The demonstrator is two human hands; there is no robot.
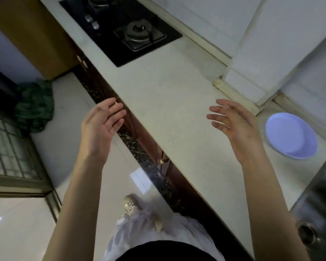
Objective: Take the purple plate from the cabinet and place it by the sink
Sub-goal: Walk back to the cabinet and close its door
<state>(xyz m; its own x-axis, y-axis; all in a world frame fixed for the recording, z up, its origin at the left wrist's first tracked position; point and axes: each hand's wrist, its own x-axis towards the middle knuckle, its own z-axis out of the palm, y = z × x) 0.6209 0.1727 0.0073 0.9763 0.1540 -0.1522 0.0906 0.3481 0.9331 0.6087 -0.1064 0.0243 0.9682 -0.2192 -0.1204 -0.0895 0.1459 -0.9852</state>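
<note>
The purple plate (291, 135) lies flat on the pale countertop (169, 95) at the right, just beyond the steel sink (316, 210). My right hand (235, 127) hovers over the counter a little left of the plate, fingers spread, holding nothing. My left hand (102, 123) is raised over the counter's front edge, also empty with its fingers apart. Dark wooden cabinet doors (139, 129) run under the counter edge and look closed.
A black gas hob (120, 27) is set into the counter at the far end. White tiled walls (252, 34) back the counter. On the floor lie a green bundle (34, 108) and a brown box (32, 34); a metal grille (8, 147) stands at left.
</note>
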